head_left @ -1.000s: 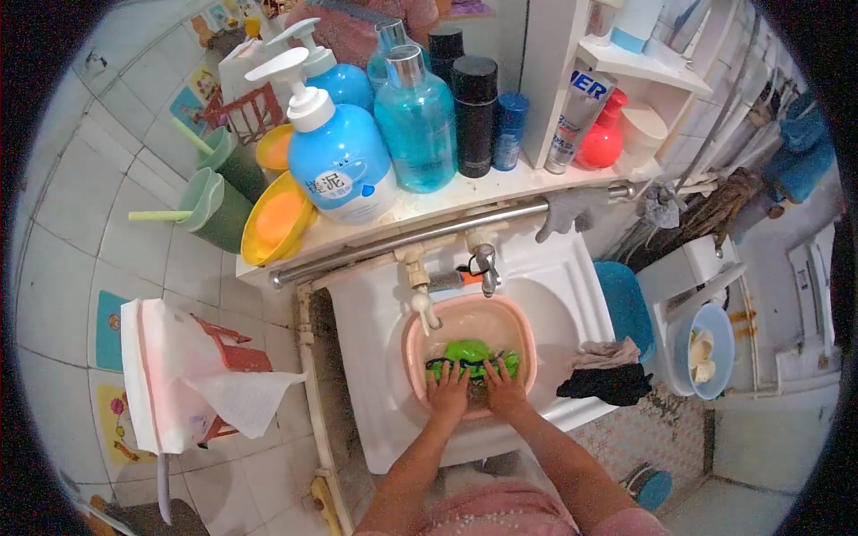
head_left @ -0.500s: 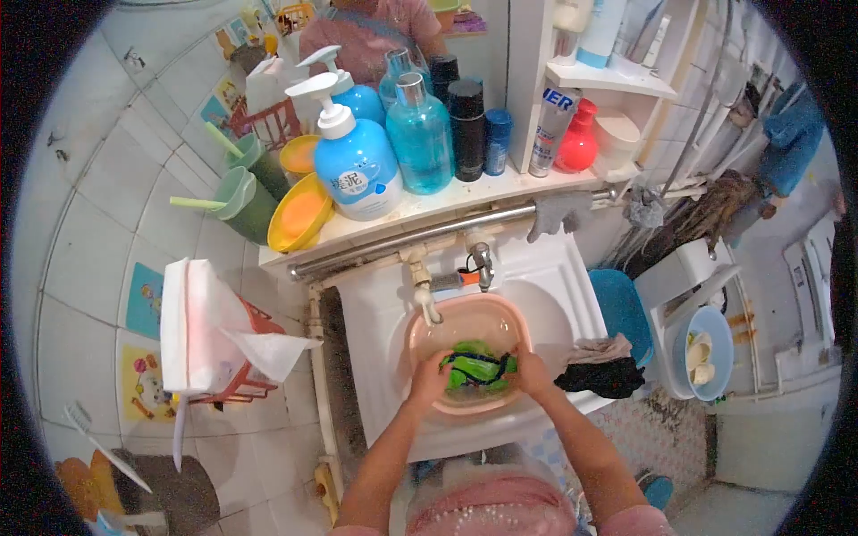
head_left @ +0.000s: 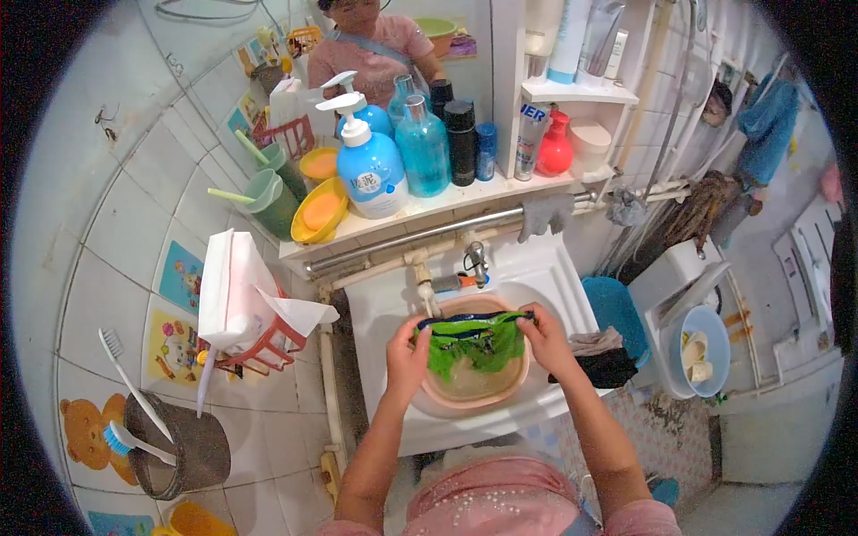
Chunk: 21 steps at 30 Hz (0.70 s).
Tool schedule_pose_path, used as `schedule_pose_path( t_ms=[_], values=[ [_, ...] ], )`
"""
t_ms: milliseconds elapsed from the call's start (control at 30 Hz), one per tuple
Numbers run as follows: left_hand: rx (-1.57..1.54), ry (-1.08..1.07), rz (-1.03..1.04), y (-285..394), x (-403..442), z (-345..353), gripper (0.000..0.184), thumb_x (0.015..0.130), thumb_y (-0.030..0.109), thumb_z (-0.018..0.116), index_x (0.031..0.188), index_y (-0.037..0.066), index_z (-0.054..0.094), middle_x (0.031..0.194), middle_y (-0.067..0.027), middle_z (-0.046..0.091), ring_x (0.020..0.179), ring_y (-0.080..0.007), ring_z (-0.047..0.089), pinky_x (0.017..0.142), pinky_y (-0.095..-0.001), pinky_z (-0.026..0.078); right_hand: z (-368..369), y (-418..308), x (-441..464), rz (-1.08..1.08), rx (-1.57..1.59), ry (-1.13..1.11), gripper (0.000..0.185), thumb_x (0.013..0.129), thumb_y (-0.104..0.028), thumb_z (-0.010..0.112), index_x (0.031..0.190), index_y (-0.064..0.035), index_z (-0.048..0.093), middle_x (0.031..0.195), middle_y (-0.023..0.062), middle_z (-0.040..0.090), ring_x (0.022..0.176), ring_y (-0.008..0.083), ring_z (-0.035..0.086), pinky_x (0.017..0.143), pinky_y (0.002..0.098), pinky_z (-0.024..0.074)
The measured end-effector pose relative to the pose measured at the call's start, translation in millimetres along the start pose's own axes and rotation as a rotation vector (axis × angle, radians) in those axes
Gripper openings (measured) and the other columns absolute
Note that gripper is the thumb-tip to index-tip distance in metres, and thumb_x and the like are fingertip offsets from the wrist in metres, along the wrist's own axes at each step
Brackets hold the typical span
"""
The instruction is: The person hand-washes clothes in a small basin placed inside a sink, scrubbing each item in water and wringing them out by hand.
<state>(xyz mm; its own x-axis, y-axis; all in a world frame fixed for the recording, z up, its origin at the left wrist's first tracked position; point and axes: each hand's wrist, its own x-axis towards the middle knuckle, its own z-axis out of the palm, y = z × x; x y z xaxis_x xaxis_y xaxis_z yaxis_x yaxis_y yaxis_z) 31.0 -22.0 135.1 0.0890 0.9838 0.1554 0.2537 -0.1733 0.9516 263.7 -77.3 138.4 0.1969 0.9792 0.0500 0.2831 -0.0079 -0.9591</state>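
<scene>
Stretched between my two hands is a pair of green underpants [head_left: 474,346] with a dark blue waistband, wet-looking and hanging spread. My left hand [head_left: 408,359] pinches the left end of the waistband, and my right hand [head_left: 547,340] grips the other end. Below the cloth, a pink basin [head_left: 474,408] with cloudy water stands in the white sink [head_left: 559,308]. The cloth's lower edge hangs over the basin; whether it touches the water I cannot tell.
A metal tap [head_left: 476,264] rises behind the basin. Dark cloth [head_left: 609,368] lies on the sink's right edge. Above, a white shelf [head_left: 429,213] carries a blue pump bottle [head_left: 371,174] and other bottles. Tissues [head_left: 239,290] hang at the left; a blue bowl [head_left: 700,380] stands right.
Both hands have lifted the green underpants from the basin's water and pulled the waistband out straight. The camera view has shifted somewhat.
</scene>
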Motion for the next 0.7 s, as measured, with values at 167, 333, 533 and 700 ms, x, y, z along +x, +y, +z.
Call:
schedule_pose_path(
  t_ms=[167, 333, 533, 700],
  values=[
    [-0.168, 0.116, 0.083, 38.3, 4.0, -10.3, 0.013, 0.084, 0.006, 0.052, 0.094, 0.0, 0.057, 0.084, -0.0048, 0.06, 0.074, -0.0087, 0.054, 0.068, -0.0216, 0.044, 2.5, -41.6, 0.4, 0.009, 0.426, 0.106, 0.011, 0.087, -0.01, 0.05, 0.096, -0.0042, 0.05, 0.078, -0.001, 0.049, 0.072, 0.0062, 0.045, 0.066, 0.0206, 0.0392],
    [-0.178, 0.087, 0.156, 31.4, 8.2, -8.1, 0.017, 0.089, 0.013, 0.044, 0.089, -0.001, 0.055, 0.079, -0.0031, 0.056, 0.073, -0.0097, 0.052, 0.066, -0.0236, 0.042, 13.5, -38.3, -2.8, -0.072, 0.536, 0.212, 0.012, 0.087, -0.01, 0.05, 0.098, -0.0043, 0.05, 0.078, -0.0022, 0.05, 0.071, 0.0058, 0.045, 0.065, 0.0209, 0.0394],
    [0.088, -0.017, -0.134, -62.8, 1.1, 20.0, 0.028, 0.091, 0.022, 0.047, 0.078, -0.002, 0.054, 0.065, -0.0021, 0.05, 0.062, -0.0101, 0.044, 0.058, -0.0259, 0.038, 29.9, 51.3, 1.8, 0.061, -0.04, 0.132, 0.027, 0.079, -0.004, 0.057, 0.105, -0.007, 0.053, 0.074, 0.0101, 0.055, 0.064, 0.0152, 0.053, 0.06, 0.0264, 0.0428],
    [0.464, -0.125, 0.052, -164.4, -28.3, 63.4, 0.021, 0.084, 0.02, 0.053, 0.096, 0.006, 0.062, 0.101, -0.0157, 0.057, 0.093, -0.03, 0.054, 0.08, -0.0389, 0.041, 57.5, 137.3, -11.6, 0.056, -0.256, -0.002, 0.048, 0.075, 0.0, 0.054, 0.12, -0.0142, 0.049, 0.107, 0.0164, 0.057, 0.102, 0.0295, 0.055, 0.081, 0.0387, 0.0459]
  ],
)
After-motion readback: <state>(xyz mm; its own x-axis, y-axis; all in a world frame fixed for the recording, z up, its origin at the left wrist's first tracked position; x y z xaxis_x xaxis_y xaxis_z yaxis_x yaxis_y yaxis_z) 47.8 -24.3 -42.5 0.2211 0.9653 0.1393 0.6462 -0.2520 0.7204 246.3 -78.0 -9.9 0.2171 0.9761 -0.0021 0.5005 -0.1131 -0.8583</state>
